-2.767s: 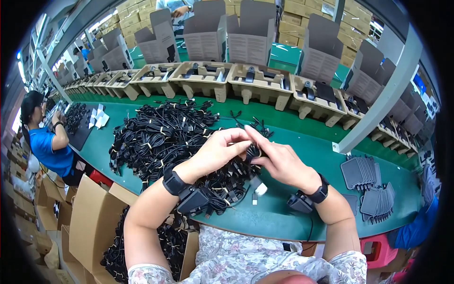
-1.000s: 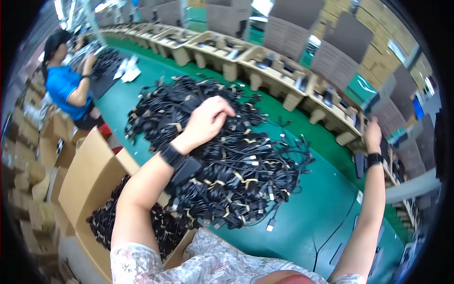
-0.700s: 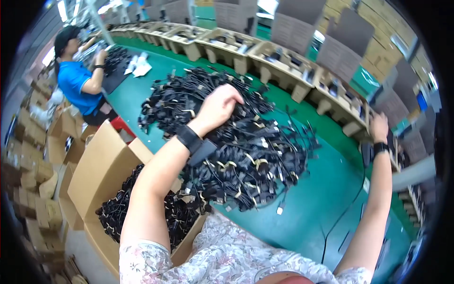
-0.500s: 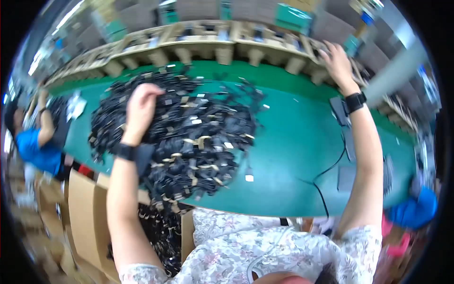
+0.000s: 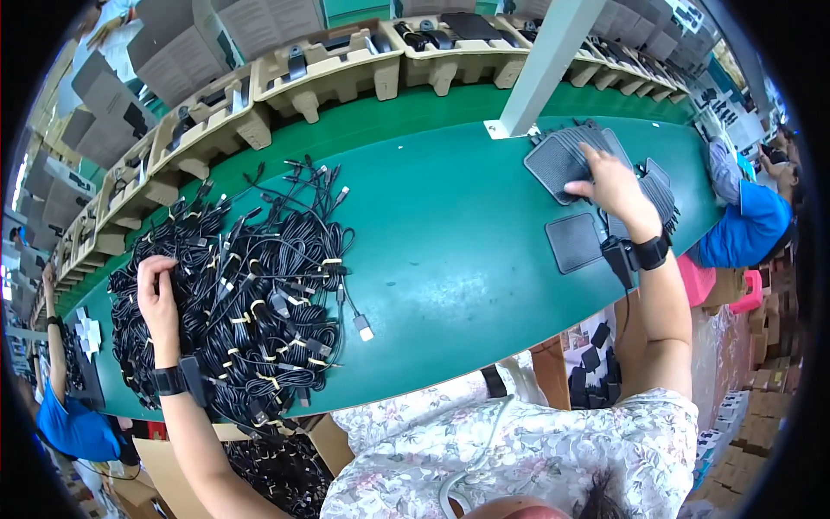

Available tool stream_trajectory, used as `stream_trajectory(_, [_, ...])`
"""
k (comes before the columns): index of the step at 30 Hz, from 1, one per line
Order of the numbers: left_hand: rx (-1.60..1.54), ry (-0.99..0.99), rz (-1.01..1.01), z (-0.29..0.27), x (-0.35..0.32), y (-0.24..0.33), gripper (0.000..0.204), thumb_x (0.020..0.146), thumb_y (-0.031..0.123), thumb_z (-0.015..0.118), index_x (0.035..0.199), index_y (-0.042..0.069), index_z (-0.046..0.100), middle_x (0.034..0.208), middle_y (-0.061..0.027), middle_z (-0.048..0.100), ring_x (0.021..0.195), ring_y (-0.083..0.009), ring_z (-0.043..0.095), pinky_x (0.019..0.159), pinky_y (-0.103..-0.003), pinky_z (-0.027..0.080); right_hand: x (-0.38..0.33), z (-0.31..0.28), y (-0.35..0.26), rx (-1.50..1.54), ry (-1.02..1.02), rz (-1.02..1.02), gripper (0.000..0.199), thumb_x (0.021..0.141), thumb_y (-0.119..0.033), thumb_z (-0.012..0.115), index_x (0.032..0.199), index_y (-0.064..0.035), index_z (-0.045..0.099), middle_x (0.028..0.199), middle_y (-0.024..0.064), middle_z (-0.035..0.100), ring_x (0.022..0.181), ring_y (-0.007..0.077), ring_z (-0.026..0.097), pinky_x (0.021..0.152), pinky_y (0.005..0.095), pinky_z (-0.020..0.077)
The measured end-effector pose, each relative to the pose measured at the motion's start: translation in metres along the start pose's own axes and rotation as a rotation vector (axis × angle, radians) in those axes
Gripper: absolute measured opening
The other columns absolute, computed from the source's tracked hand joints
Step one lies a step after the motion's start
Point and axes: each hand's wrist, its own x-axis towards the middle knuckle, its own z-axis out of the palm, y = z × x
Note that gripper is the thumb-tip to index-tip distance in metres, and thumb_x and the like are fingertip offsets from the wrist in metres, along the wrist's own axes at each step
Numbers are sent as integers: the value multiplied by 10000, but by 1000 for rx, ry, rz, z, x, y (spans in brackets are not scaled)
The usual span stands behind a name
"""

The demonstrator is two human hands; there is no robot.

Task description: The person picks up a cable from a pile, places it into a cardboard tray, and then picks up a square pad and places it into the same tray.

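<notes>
A big heap of black USB cables [image 5: 251, 324], bundled with pale ties, covers the left part of the green table. Over its left side is my left hand [image 5: 157, 298], fingers curled and closed; whatever lies in them is hidden. At the right, my right hand [image 5: 612, 186] reaches over a fanned stack of flat black ridged pads [image 5: 553, 163], thumb and fingers apart, the fingertips at the top pad. One separate black pad [image 5: 573, 243] lies just nearer to me. I wear a black wristband on each wrist.
Moulded trays [image 5: 333, 65] holding dark devices line the table's far side. A white post [image 5: 540, 73] rises from the table behind the pads. Below the near edge are an open carton [image 5: 333, 445] of cables and a box of black pieces. Co-workers in blue sit at both sides.
My view has turned to the right. My right hand has come from the far trays to the black pads and lies over them. My left hand stays over the cable heap.
</notes>
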Motion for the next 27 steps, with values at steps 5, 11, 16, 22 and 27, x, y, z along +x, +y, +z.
stream_trajectory(5, [-13,0,-31,-1,-1,2,112,869,-56,483,886,4,576,954,-77,569,918,-178,545,850,-256,410,-4,37,-40,-143,-13,8,798,732,-440,690,1351,-43,380,1236,258,495,1128,397,495,922,437,430])
stream_trajectory(11, [-7,12,-51,-1,0,6,112,868,-55,484,877,4,578,953,-74,572,921,-173,545,848,-254,411,4,44,-82,-87,204,-387,819,740,-484,658,1325,23,393,1314,303,410,1254,392,389,1038,463,326])
stream_trajectory(16, [-13,41,-53,-2,1,9,114,868,-53,484,872,4,582,947,-72,572,910,-171,546,842,-253,412,9,36,-111,5,146,-476,748,775,-439,654,1298,44,424,1329,290,410,1280,378,369,1059,436,309])
stream_trajectory(22, [-101,71,-101,1,-2,12,130,848,-65,490,849,12,595,907,-65,574,862,-166,550,794,-251,422,27,-16,-124,-49,-47,-515,485,822,-243,648,1223,-15,500,1213,165,546,1163,344,491,977,409,391])
stream_trajectory(27, [-141,69,-148,0,-2,11,132,864,-59,481,872,6,596,916,-46,563,837,-127,533,776,-226,414,79,-38,-152,429,464,-620,305,854,-163,625,1119,-43,534,1023,91,610,955,286,589,843,359,464])
